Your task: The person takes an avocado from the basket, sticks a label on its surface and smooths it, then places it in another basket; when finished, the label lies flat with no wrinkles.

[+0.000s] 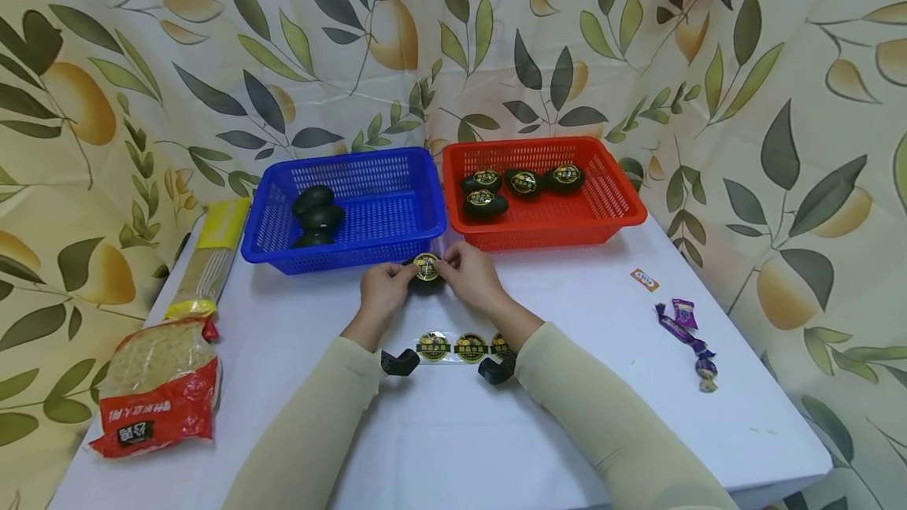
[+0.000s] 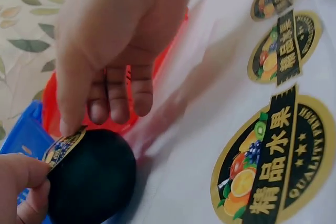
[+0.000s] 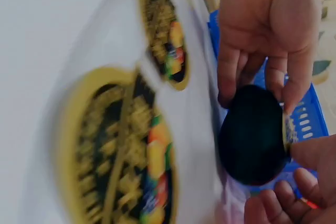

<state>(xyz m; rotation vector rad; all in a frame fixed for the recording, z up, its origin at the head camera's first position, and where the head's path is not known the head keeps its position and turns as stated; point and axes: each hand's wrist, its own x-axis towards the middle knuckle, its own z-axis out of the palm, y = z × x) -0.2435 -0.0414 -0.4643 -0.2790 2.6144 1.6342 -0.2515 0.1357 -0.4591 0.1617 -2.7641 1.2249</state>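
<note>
A dark green avocado (image 1: 426, 287) is between both hands just in front of the baskets. A round black-and-gold fruit sticker (image 1: 427, 267) lies on its upper face. My left hand (image 1: 385, 290) grips the avocado at its left end, its fingertips also at the sticker's edge. With the thumb of my right hand (image 1: 473, 278) I press the sticker's other edge; the remaining right fingers (image 2: 119, 109) hang loosely bent, off the fruit. A clear strip of matching stickers (image 1: 471, 347) lies on the white table, partly hidden by the right wrist.
Behind the hands, a blue basket (image 1: 383, 246) holds several unlabelled avocados and a red basket (image 1: 560, 236) several stickered ones. A yellow noodle pack (image 1: 207, 258) and a red-and-clear bag (image 1: 157, 404) lie left. Small wrapped candies (image 1: 683, 329) and an orange packet (image 1: 645, 280) lie right.
</note>
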